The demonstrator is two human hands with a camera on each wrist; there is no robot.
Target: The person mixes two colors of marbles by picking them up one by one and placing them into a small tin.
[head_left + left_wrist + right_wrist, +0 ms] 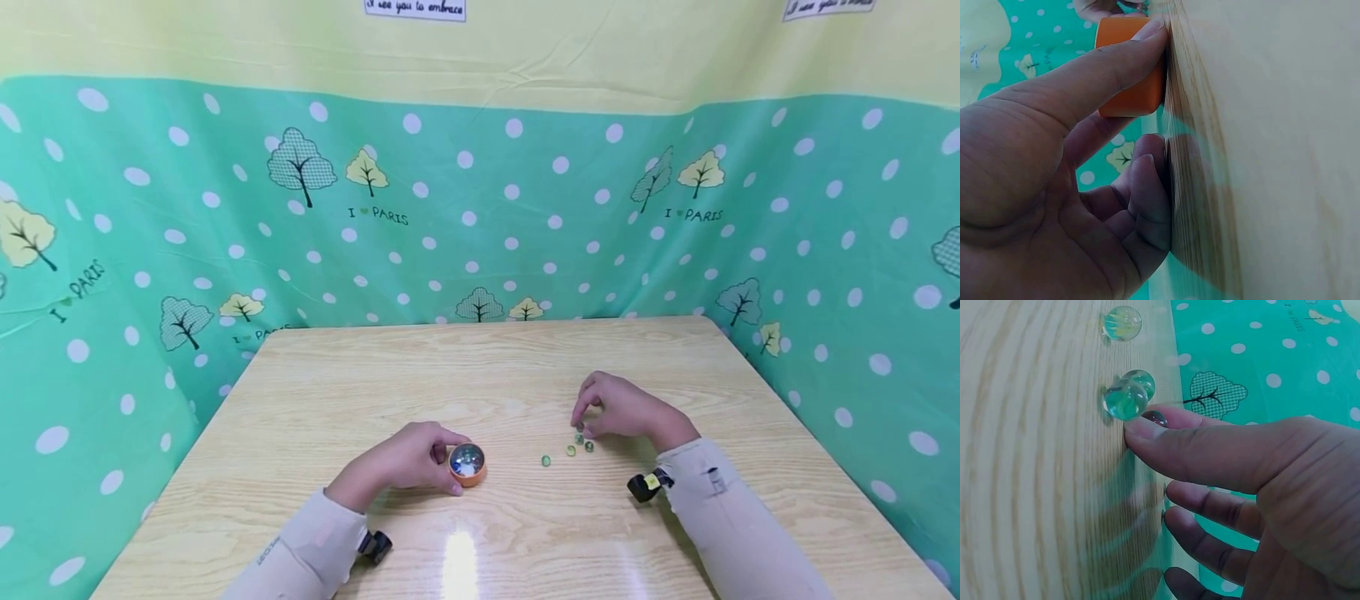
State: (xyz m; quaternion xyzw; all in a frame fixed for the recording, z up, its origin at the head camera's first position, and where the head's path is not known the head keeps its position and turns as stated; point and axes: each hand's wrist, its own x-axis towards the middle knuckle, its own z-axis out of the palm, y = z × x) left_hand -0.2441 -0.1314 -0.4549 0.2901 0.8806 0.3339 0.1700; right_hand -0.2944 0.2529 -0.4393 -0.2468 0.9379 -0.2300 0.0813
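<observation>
In the head view my left hand (pixel 420 457) holds a small round orange cup (pixel 480 477) upright on the table, thumb and index finger on opposite sides of it. Shiny glassy marbles (pixel 467 460) show inside the cup. The left wrist view shows the cup's smooth orange wall (pixel 1129 103) under my thumb, the other fingers curled beside the tabletop. My right hand (pixel 622 406) pinches a dark glass marble (pixel 1156 418) between thumb and index finger, low over the table. Close to those fingertips lie a green-swirled marble (pixel 1125 400) and a yellowish marble (pixel 1123 324).
Several loose marbles lie between my hands, the leftmost marble (pixel 546 460) nearest the cup. The light wooden table (pixel 465 375) ends at a green dotted curtain (pixel 465 217) behind and at the sides. A small black camera (pixel 645 487) is strapped at the right wrist.
</observation>
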